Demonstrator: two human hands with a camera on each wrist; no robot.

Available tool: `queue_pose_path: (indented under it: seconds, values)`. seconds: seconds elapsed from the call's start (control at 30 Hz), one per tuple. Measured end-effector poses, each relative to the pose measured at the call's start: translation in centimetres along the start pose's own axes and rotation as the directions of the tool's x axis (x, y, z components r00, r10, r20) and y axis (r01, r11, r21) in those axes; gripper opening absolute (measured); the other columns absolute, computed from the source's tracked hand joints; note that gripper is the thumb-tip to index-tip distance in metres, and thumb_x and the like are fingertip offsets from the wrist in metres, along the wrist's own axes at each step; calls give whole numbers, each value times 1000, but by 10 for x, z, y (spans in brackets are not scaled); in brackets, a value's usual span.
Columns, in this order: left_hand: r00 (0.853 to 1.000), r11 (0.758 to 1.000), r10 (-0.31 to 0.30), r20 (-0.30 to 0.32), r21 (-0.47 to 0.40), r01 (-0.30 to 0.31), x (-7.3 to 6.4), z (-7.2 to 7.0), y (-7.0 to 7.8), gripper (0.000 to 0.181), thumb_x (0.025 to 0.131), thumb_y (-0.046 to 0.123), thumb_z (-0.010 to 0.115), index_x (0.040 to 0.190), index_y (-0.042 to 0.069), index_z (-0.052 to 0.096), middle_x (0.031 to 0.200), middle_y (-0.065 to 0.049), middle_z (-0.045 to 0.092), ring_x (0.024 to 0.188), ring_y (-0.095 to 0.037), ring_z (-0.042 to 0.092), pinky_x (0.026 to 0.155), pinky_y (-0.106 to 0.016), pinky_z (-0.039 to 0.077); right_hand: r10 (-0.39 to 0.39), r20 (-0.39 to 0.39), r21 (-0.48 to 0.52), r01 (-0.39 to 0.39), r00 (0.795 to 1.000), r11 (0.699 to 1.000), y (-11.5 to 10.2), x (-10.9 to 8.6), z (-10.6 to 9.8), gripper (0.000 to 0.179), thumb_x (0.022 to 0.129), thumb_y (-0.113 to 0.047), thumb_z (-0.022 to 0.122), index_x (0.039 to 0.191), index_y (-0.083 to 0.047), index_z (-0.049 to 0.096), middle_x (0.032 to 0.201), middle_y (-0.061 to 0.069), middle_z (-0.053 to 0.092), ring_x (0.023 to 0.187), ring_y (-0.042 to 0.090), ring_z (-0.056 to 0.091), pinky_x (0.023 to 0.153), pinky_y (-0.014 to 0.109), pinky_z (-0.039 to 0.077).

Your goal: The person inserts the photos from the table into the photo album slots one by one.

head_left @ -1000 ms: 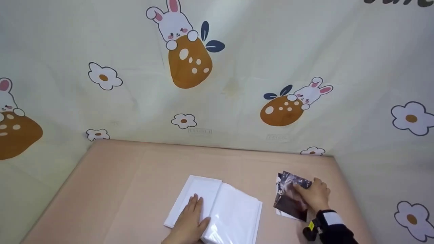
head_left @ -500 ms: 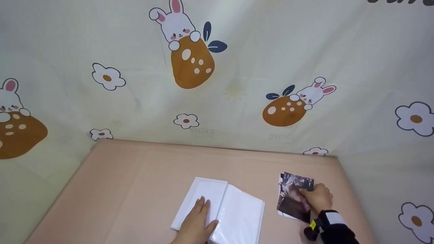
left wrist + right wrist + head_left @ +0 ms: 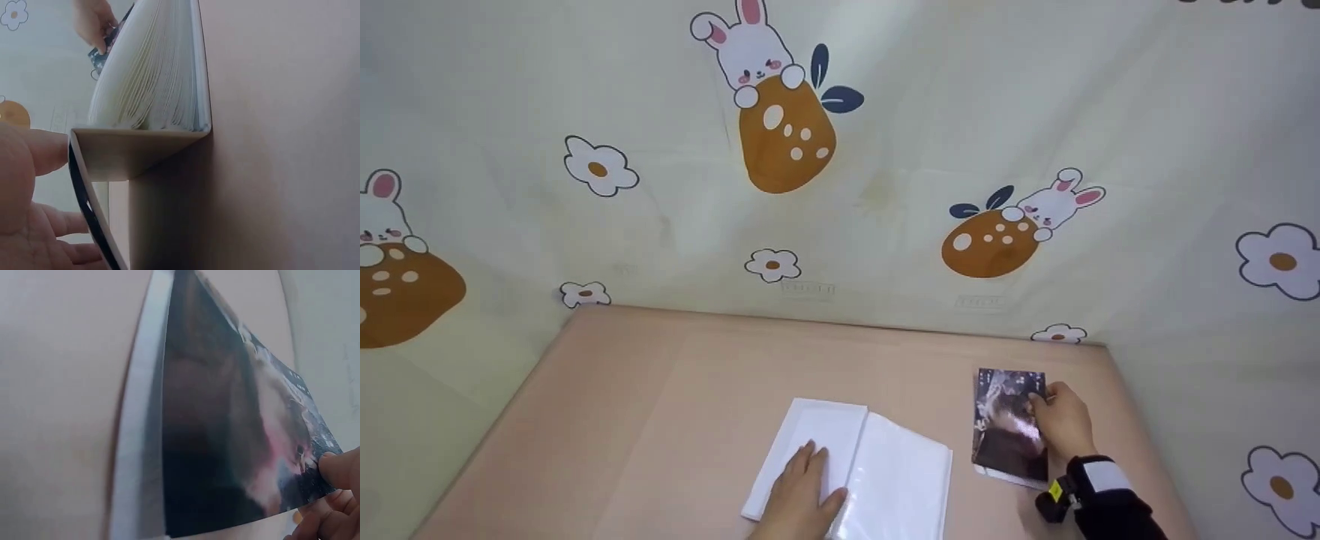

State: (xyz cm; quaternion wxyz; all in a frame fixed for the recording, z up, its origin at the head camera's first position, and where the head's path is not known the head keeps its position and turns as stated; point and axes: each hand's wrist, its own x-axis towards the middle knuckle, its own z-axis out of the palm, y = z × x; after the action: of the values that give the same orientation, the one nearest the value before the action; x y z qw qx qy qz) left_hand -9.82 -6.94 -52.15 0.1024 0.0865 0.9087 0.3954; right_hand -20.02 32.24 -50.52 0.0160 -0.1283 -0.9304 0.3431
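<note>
Left grip: fingers extended on white album
Right grip: pinches dark photo's edge
Photo: between the album's two and three o'clock

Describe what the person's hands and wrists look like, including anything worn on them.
Both the left hand and right hand are ungloved. The right wrist shows a black cuff with a white patch and a small black device marked by a yellow label. The left wrist lies out of frame.
</note>
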Motion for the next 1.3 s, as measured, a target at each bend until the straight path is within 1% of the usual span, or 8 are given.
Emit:
queue_pose_path:
  seconds: [0.17, 0.33, 0.47, 0.63, 0.87, 1.07, 1.17, 1.3]
  values:
    - [993, 997, -75, -95, 18, 77, 8, -12, -8, 80, 93, 29, 73, 144, -22, 37, 152, -47, 29, 144, -64, 25, 113, -79, 24, 4, -1, 41, -4, 1000, 999, -15, 0, -2, 23, 104, -11, 53, 110, 11, 53, 93, 27, 68, 68, 22, 63, 56, 29, 47]
    - [974, 985, -162, -156, 36, 169, 19, -27, -15, 85, 92, 32, 74, 143, -24, 37, 144, -46, 39, 138, -60, 36, 112, -71, 35, 2, -9, 81, -1, 1000, 997, -29, 1, -4, 23, 106, -11, 51, 113, 11, 52, 99, 30, 67, 69, 21, 64, 56, 29, 51]
    - [970, 986, -160, -182, 11, 165, 25, -35, -16, 80, 90, 26, 76, 138, -27, 39, 130, -43, 49, 125, -55, 46, 108, -66, 42, -33, -48, 93, 37, 998, 995, -39, 3, -4, 22, 105, -11, 53, 110, 10, 54, 102, 33, 69, 72, 26, 67, 60, 29, 51]
    - [965, 984, -178, -195, -32, 175, 30, -41, -14, 74, 89, 19, 78, 137, -25, 42, 127, -41, 51, 124, -56, 50, 108, -64, 44, -75, -77, 116, 83, 994, 990, -57, 7, 1, 21, 104, -10, 54, 108, 10, 55, 103, 34, 69, 80, 36, 69, 64, 30, 52]
    - [950, 966, -199, -241, -211, 149, 31, -46, -15, 51, 90, -1, 71, 132, -18, 47, 129, -40, 55, 127, -58, 53, 107, -63, 48, -138, -111, 218, 159, 984, 963, -95, 8, 16, 19, 106, -6, 52, 111, 12, 53, 108, 38, 68, 94, 43, 70, 69, 29, 54]
    - [939, 965, -148, -309, -252, 69, 31, -44, -15, 38, 90, -8, 66, 125, -13, 53, 104, -25, 64, 97, -38, 66, 83, -48, 59, -124, -75, 467, 145, 989, 872, -127, 5, 44, 29, 107, -4, 47, 131, 12, 49, 123, 40, 62, 109, 42, 70, 88, 38, 63]
    - [930, 971, -118, -349, -237, 35, 30, -41, -15, 34, 89, -11, 65, 121, -11, 56, 95, -18, 64, 85, -27, 63, 72, -40, 57, -107, -40, 588, 110, 993, 801, -137, 2, 63, 32, 108, -3, 46, 137, 11, 46, 118, 34, 66, 96, 26, 73, 85, 29, 62]
    - [920, 975, -82, -383, -220, -5, 29, -38, -13, 30, 89, -14, 62, 118, -9, 58, 94, -17, 67, 85, -27, 66, 72, -40, 57, -80, 13, 719, 46, 997, 694, -145, -2, 87, 35, 109, -5, 45, 140, 11, 44, 94, 11, 68, 74, 6, 62, 71, 19, 56]
